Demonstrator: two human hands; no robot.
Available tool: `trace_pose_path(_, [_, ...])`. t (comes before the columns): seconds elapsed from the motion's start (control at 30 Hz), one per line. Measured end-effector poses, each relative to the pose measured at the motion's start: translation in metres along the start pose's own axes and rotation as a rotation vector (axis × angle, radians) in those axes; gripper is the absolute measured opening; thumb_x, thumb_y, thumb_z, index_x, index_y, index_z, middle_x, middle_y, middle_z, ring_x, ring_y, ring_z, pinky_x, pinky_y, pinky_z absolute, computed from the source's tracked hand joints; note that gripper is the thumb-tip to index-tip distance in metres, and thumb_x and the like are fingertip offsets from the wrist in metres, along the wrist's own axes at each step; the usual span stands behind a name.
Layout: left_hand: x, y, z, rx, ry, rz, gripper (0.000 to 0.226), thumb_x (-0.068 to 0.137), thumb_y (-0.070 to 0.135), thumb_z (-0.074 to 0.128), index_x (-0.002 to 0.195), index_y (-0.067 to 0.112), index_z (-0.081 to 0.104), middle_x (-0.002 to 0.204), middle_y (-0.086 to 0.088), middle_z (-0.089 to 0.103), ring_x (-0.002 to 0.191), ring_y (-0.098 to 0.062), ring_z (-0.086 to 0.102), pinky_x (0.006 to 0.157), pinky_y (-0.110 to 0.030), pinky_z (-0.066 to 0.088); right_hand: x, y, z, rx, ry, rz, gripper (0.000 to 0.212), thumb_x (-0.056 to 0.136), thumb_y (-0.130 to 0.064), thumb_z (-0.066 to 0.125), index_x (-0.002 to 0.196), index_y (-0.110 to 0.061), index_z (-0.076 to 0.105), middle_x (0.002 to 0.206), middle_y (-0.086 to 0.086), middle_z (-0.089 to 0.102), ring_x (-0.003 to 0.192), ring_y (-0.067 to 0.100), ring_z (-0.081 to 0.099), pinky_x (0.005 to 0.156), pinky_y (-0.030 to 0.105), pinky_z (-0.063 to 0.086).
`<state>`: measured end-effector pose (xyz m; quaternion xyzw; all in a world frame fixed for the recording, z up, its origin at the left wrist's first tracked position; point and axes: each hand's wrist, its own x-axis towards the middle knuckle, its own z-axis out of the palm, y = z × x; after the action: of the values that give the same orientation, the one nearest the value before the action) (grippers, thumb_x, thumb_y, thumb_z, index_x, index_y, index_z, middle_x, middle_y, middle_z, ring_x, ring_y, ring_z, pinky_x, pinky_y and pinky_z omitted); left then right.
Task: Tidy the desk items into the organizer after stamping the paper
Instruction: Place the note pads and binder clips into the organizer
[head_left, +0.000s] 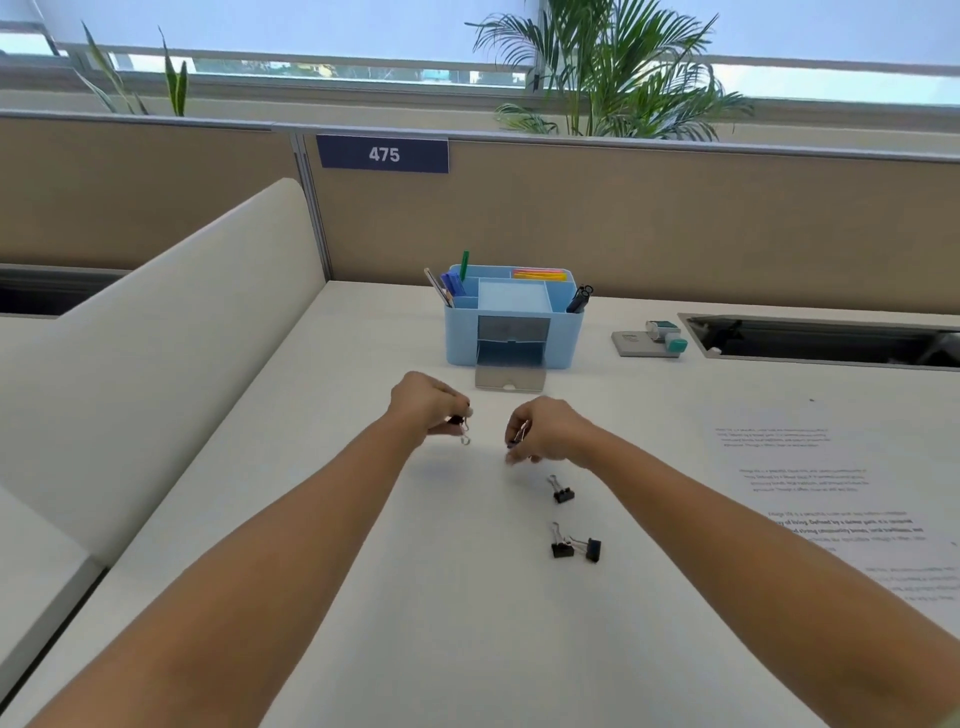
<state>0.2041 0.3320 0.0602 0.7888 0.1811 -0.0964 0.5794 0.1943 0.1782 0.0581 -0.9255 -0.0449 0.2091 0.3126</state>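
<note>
A light blue desk organizer (563, 332) stands at the back of the white desk, pens and sticky notes in its top slots. Its small front drawer (510, 378) is pulled out. Just in front of the drawer, my left hand (423, 402) pinches a black binder clip (460, 423) above the desk. My right hand (545, 434) pinches another binder clip (519, 435) close to the desk surface. Three more black binder clips lie loose nearer to me: one (562, 491) alone, two (575, 545) touching each other.
A printed paper sheet (841, 499) lies flat on the right. A teal and grey stamp with its pad (652, 338) sits right of the organizer. A cable opening (826, 340) is cut into the desk at the far right. A cream divider (182, 338) borders the left.
</note>
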Motion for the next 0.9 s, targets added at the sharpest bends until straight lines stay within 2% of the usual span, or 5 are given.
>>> trace_pose_path(0.13, [0.033,0.028,0.017,-0.088,0.086,-0.017,0.037,0.075,0.01,0.073,0.109,0.001,0.062,0.111,-0.016,0.063,0.079,-0.023,0.065,0.059,-0.022,0.053,0.024,-0.004,-0.027,0.096,0.151,0.001,0.029,0.075,-0.007,0.074,0.101,0.0,0.064,0.091,0.008,0.06,0.069,0.014,0.056,0.057,0.015,0.047])
trace_pose_path(0.27, [0.059,0.048,0.034,-0.166,0.14,-0.037,0.047,0.075,0.012,0.075,0.116,0.006,0.053,0.115,-0.014,0.06,0.08,-0.022,0.063,0.061,-0.024,0.054,0.054,-0.006,-0.047,0.131,0.305,0.027,0.023,0.08,-0.004,0.068,0.102,-0.003,0.063,0.107,0.014,0.062,0.096,0.024,0.06,0.083,0.027,0.052])
trace_pose_path(0.37, [0.076,0.052,0.046,-0.166,0.183,-0.053,0.05,0.076,0.013,0.073,0.119,0.006,0.048,0.118,-0.014,0.059,0.091,-0.024,0.066,0.077,-0.029,0.058,0.074,-0.002,-0.056,0.165,0.38,0.063,0.023,0.08,-0.003,0.068,0.102,-0.003,0.063,0.112,0.015,0.061,0.105,0.027,0.059,0.088,0.029,0.05])
trace_pose_path(0.6, [0.103,0.052,0.061,-0.219,0.168,-0.084,0.048,0.081,0.009,0.068,0.123,0.005,0.045,0.121,-0.015,0.059,0.1,-0.027,0.064,0.084,-0.033,0.057,0.104,0.009,-0.053,0.239,0.404,0.12,0.027,0.081,-0.003,0.066,0.108,-0.004,0.061,0.116,0.015,0.059,0.108,0.026,0.056,0.089,0.028,0.048])
trace_pose_path(0.9, [0.107,0.051,0.06,-0.29,0.124,-0.079,0.044,0.088,0.004,0.057,0.128,0.002,0.04,0.123,-0.018,0.055,0.109,-0.03,0.059,0.085,-0.035,0.053,0.105,0.009,-0.052,0.306,0.383,0.085,0.057,0.08,-0.015,0.07,0.13,-0.008,0.046,0.131,0.011,0.051,0.12,0.027,0.05,0.099,0.032,0.044])
